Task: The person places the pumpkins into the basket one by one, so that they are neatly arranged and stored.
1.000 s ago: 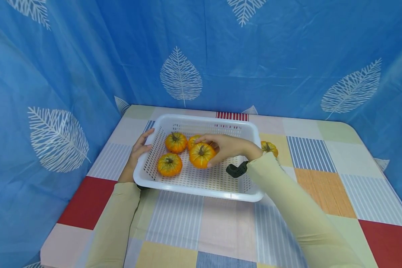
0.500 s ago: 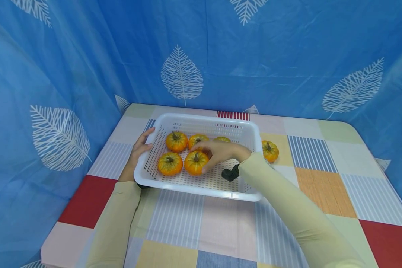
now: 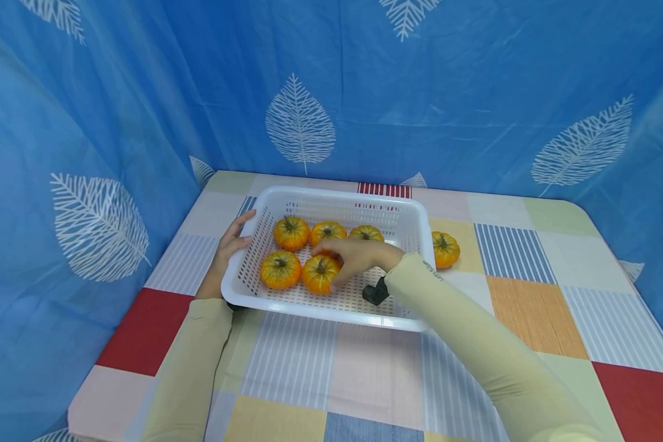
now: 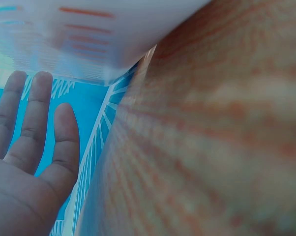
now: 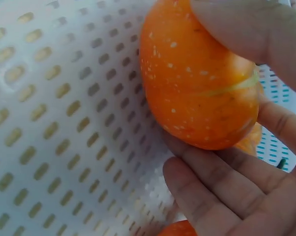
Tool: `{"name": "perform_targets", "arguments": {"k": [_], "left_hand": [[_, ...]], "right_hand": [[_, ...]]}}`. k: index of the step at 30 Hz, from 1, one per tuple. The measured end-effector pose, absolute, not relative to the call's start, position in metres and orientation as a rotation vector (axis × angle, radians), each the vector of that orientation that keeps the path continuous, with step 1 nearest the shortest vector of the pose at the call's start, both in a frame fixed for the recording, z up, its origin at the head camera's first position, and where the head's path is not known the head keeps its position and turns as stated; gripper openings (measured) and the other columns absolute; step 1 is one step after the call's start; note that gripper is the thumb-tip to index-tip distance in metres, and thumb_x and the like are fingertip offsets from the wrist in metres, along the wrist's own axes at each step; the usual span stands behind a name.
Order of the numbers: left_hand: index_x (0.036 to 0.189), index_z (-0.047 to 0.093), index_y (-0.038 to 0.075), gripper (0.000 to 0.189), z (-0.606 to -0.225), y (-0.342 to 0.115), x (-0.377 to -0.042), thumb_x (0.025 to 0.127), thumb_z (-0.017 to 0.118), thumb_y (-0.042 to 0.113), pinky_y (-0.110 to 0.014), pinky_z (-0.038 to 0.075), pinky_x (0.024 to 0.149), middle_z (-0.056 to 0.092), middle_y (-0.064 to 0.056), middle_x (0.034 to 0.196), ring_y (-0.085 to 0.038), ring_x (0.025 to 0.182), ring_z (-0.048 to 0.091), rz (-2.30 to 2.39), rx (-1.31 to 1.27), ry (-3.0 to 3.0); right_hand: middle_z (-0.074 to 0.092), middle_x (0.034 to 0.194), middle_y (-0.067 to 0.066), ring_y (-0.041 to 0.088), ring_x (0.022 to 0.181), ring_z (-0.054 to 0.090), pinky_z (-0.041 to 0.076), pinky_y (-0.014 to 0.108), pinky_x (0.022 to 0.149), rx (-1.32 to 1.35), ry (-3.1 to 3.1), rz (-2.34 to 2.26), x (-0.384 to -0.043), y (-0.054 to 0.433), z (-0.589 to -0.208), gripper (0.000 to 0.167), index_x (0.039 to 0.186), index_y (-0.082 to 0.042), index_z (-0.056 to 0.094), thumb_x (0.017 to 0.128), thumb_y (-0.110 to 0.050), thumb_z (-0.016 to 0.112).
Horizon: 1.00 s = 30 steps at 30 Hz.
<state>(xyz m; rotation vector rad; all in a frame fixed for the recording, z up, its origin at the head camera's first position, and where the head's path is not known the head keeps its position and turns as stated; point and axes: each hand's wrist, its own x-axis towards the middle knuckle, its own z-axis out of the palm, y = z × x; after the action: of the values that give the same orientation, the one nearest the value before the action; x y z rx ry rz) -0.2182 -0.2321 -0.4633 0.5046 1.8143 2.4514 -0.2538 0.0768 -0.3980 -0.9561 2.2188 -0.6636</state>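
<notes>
My right hand (image 3: 359,256) reaches into the white plastic basket (image 3: 331,318) and holds a small orange pumpkin (image 3: 316,276), thumb on one side and fingers on the other. Seen from the right wrist, this pumpkin (image 5: 197,83) is speckled and sits close over the perforated floor. Several more pumpkins (image 3: 290,234) lie around it in the basket, one (image 3: 280,270) just to its left. At the basket's left end is my left hand (image 3: 223,255), its extended fingers against the outer wall. The left wrist view shows those fingers (image 4: 37,113) straight, at the basket's side.
One pumpkin (image 3: 445,250) rests outside the basket, beside its right wall. A patchwork cloth (image 3: 376,374) covers the table. Blue curtains (image 3: 447,92) with white leaf prints hang behind and to the left. A black wrist device (image 3: 376,292) hangs over the basket floor.
My right hand has lowered the pumpkin leftward and down into the front row. The back-row pumpkins show more as the hand moved off them. My left hand has stayed in place.
</notes>
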Motion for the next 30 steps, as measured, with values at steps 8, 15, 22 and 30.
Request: {"name": "perform_targets", "arguments": {"k": [8, 15, 22, 30], "left_hand": [[0.155, 0.050, 0.035, 0.063, -0.461, -0.231, -0.218, 0.101, 0.035, 0.005, -0.035, 0.047, 0.106, 0.014, -0.027, 0.173, -0.030, 0.145, 0.039, 2.431, 0.470, 1.845], [0.153, 0.052, 0.036, 0.063, -0.463, -0.231, -0.219, 0.101, 0.035, 0.004, -0.034, 0.047, 0.106, 0.014, -0.028, 0.172, -0.027, 0.142, 0.041, 2.440, 0.498, 1.831], [0.154, 0.051, 0.036, 0.061, -0.464, -0.232, -0.218, 0.103, 0.038, 0.006, -0.035, 0.048, 0.106, 0.015, -0.026, 0.173, -0.025, 0.142, 0.042, 2.439, 0.499, 1.824], [0.156, 0.049, 0.033, 0.062, -0.463, -0.231, -0.218, 0.102, 0.036, 0.005, -0.035, 0.046, 0.108, 0.012, -0.027, 0.175, -0.031, 0.147, 0.037, 2.440, 0.472, 1.833]], "right_hand": [[0.049, 0.163, 0.013, 0.034, 0.147, 0.047, 0.037, 0.050, 0.122, -0.952, 2.231, -0.652, -0.252, 0.076, -0.399, 0.079, 0.159, -0.013, 0.051, 0.089, -0.017, 0.087], [0.047, 0.165, 0.013, 0.034, 0.144, 0.050, 0.040, 0.047, 0.121, -0.963, 2.215, -0.665, -0.253, 0.077, -0.400, 0.081, 0.161, -0.011, 0.049, 0.090, -0.015, 0.087], [0.047, 0.164, 0.016, 0.037, 0.141, 0.053, 0.044, 0.044, 0.117, -0.982, 2.186, -0.681, -0.254, 0.080, -0.398, 0.082, 0.163, -0.008, 0.045, 0.091, -0.013, 0.085], [0.052, 0.160, 0.021, 0.039, 0.133, 0.060, 0.049, 0.049, 0.113, -0.994, 2.196, -0.653, -0.252, 0.089, -0.382, 0.079, 0.162, -0.006, 0.047, 0.093, -0.017, 0.083]]}}
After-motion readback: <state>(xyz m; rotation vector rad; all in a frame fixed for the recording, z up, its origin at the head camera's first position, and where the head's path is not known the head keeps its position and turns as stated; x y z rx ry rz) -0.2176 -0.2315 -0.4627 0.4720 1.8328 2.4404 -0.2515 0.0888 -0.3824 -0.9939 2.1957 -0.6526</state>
